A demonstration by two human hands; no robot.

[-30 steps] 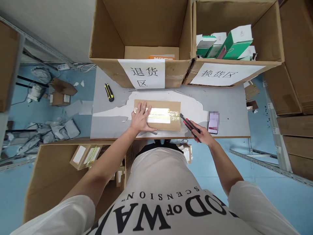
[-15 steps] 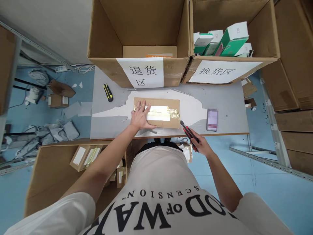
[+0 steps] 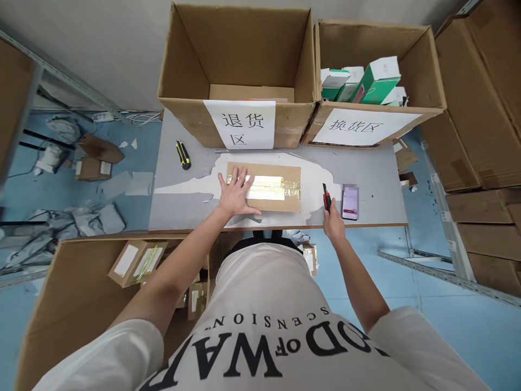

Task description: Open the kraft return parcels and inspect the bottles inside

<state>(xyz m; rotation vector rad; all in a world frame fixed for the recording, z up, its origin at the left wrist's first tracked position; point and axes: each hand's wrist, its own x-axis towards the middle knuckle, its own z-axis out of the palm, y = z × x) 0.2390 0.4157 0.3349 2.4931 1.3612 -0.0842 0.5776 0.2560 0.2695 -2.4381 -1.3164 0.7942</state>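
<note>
A flat brown cardboard box point(image 3: 285, 205) lies on the table, with a white label and shiny clear tape across its top. My left hand point(image 3: 236, 196) rests on the left end of this box, palm down with fingers spread. My right hand point(image 3: 334, 224) is at the table's front edge, right of the box and apart from it. Its fingers are wrapped round a red and black utility knife point(image 3: 326, 197) whose tip points away from me. Just right of that knife lies a phone point(image 3: 350, 202) with a lit screen.
A yellow and black utility knife point(image 3: 183, 155) lies at the table's left. Two large open cartons stand at the back: a left carton point(image 3: 183, 117) and a right carton point(image 3: 423, 106) holding green and white boxes. Below left, another carton point(image 3: 52, 304) holds taped parcels.
My right hand has moved right and forward with the red and black knife, away from the box's corner, and the knife now points forward. My left hand stays on the box, fingers spread wider.
</note>
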